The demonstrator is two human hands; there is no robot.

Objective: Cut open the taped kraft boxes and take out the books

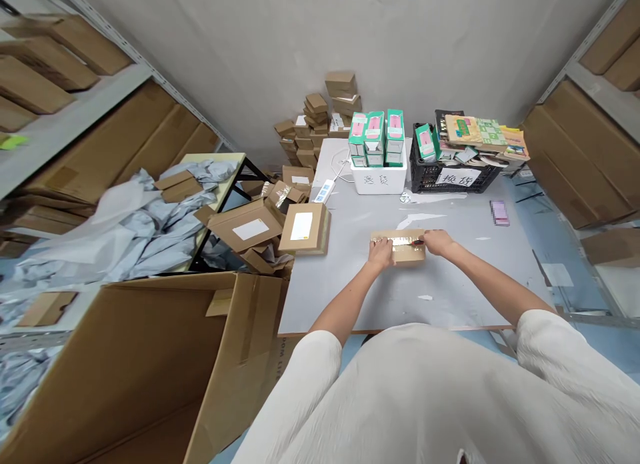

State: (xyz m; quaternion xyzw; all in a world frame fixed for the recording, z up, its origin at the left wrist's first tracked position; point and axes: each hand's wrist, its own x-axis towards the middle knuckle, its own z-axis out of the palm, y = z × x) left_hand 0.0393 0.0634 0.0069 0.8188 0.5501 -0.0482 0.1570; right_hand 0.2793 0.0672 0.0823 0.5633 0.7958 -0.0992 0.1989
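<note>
A small taped cardboard box (409,256) lies flat on the grey-white table (340,297), with shiny clear tape along its top. My left hand (381,253) is closed on the box's left end, holding it against the tabletop. At the opposite end, my right hand (437,242) is closed around a small box cutter (416,243), dark with a bit of red. Its tip points left, along the tape line. Most of the cutter's handle is hidden in my fingers. Scraps of white paper (421,220) lie just behind the box.
A white bin (379,181) of green-and-pink boxes and a black crate (423,177) of books stand at the back. One labelled carton (320,234) sits at the table's left edge. A large open carton (250,331) stands at lower left; a phone-like pink item (499,213) lies right.
</note>
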